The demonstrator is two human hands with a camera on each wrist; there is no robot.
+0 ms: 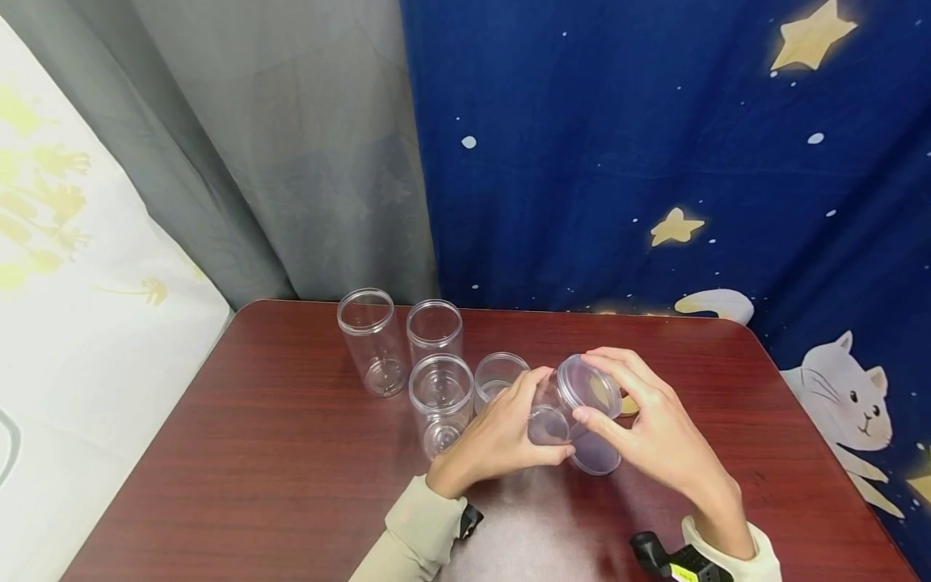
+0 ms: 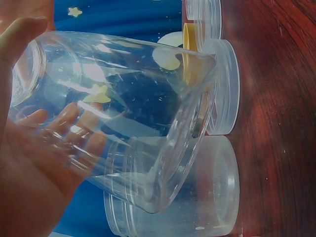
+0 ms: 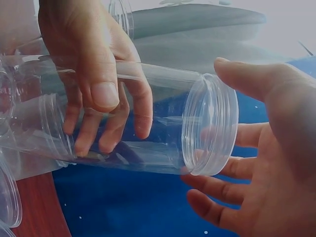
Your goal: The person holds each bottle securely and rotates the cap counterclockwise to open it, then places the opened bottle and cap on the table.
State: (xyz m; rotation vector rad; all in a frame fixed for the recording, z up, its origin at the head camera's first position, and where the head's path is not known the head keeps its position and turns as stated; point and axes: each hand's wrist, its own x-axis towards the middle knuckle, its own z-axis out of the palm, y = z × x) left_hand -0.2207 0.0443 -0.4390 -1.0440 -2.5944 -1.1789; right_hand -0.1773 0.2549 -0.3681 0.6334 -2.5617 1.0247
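Note:
My left hand (image 1: 494,440) grips a clear plastic jar (image 3: 153,118) round its side, thumb on one side and fingers on the other. The jar is tilted nearly on its side, mouth end toward my right hand (image 1: 662,424). A clear screw lid (image 1: 587,384) covers that end, and the thumb and fingers of my right hand hold it by the rim. Nothing shows inside the jar in the right wrist view. Below it on the table lies another clear lid (image 1: 596,454), partly hidden by the hands.
Several clear jars stand upright left of my hands, among them a tall one (image 1: 371,356) at the back and one (image 1: 441,404) beside my left wrist. A yellow round piece (image 1: 629,406) lies behind my right hand. Curtains (image 1: 582,162) hang behind the brown table (image 1: 276,453).

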